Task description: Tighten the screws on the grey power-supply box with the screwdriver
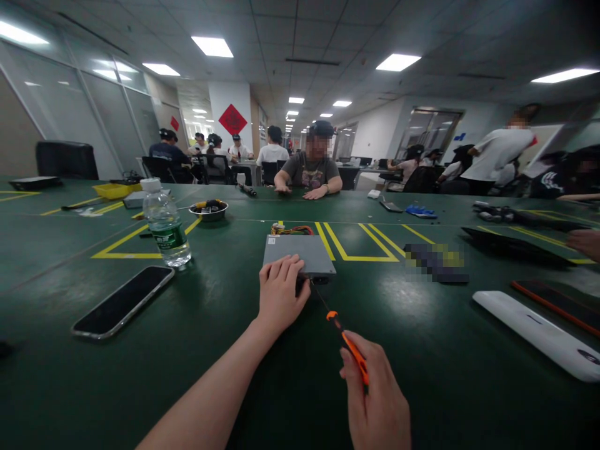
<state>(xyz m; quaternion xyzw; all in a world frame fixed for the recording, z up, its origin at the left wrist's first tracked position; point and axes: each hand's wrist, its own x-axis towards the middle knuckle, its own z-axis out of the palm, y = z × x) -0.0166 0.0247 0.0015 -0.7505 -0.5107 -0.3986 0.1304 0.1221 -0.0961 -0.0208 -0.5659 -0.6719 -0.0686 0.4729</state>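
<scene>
A flat grey metal box (300, 252) with coloured wires at its far end lies on the green table (225, 350) in front of me. My left hand (280, 294) rests on the box's near edge, fingers curled over it and holding it steady. My right hand (377, 400) is closed round the orange handle of a screwdriver (349, 342). The screwdriver's thin dark shaft points up and left, and its tip sits at the box's near face, beside my left fingers.
A dark phone (122, 301) and a water bottle (165, 228) stand to the left. A metal bowl (209, 209) and a yellow tray (112, 189) lie further back. A white bar-shaped device (539, 332) lies on the right. A person (309, 169) sits opposite; others sit behind.
</scene>
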